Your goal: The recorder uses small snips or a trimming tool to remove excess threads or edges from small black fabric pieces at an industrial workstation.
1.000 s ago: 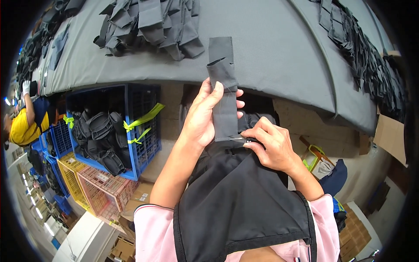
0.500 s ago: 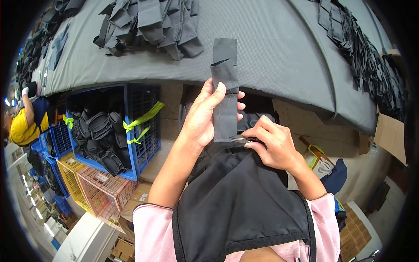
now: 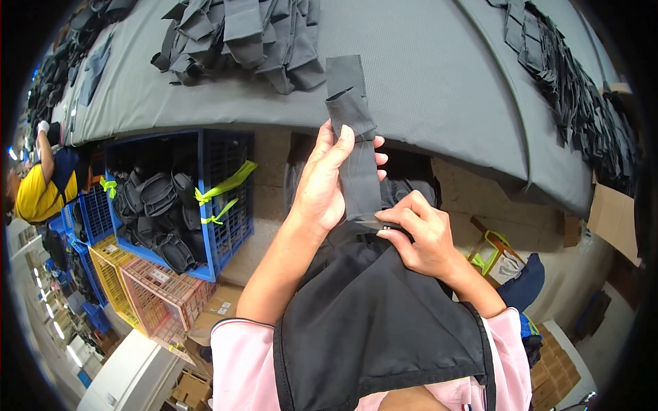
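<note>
My left hand [image 3: 319, 179] is closed round a long dark grey fabric strip [image 3: 360, 179], thumb on its face and fingertips showing past its right edge. The strip's folded upper part reaches up over the table edge, and loose threads hang along it. In my right hand [image 3: 426, 236] is a small pair of thread snips [image 3: 369, 224], pinched between thumb and fingers. Their metal blades lie at the strip's lower end; whether they are closed on a thread is too small to tell. My black apron [image 3: 384, 315] spreads just below.
A grey-covered table [image 3: 425, 82] bears a pile of dark fabric pieces [image 3: 240, 41] and a long heap [image 3: 562, 89] at right. A blue crate [image 3: 203, 198] of black pieces stands at left, beside yellow and pink crates [image 3: 161, 291]. A person in yellow [image 3: 42, 195] works far left.
The strip has tilted, its top leaning left and its lower end shifting slightly right. My right hand and the snips have moved a little left along the lower end.
</note>
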The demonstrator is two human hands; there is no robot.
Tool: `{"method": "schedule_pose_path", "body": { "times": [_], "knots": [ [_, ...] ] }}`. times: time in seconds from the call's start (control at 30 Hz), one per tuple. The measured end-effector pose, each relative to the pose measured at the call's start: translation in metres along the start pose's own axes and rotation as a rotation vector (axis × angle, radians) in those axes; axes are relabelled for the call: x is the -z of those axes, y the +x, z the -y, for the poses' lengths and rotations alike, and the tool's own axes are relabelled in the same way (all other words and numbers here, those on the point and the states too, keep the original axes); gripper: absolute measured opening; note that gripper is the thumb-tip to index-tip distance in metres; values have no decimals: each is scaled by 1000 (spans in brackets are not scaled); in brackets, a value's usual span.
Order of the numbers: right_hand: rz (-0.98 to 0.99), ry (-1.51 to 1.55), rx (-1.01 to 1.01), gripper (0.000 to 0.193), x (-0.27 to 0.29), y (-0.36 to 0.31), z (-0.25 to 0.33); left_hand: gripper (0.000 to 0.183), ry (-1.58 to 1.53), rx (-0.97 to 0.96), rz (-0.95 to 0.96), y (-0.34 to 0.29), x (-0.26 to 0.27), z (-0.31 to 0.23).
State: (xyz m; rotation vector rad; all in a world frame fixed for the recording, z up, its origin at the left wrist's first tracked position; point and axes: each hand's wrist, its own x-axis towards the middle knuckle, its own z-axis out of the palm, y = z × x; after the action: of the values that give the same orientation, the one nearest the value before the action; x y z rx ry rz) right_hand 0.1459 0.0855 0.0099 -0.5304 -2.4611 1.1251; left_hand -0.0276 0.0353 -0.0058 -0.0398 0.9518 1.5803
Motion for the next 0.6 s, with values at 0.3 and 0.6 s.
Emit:
{"method": "schedule_pose_path", "body": {
  "times": [0.3, 0.6],
  "knots": [
    [-23, -2, -29, 28, -11, -1, 2, 29, -8, -10, -47, -4, -4, -1],
    [-35, -28, -27, 28, -13, -3, 3, 29, -16, -8, -47, -4, -3, 1]
  ]
}}
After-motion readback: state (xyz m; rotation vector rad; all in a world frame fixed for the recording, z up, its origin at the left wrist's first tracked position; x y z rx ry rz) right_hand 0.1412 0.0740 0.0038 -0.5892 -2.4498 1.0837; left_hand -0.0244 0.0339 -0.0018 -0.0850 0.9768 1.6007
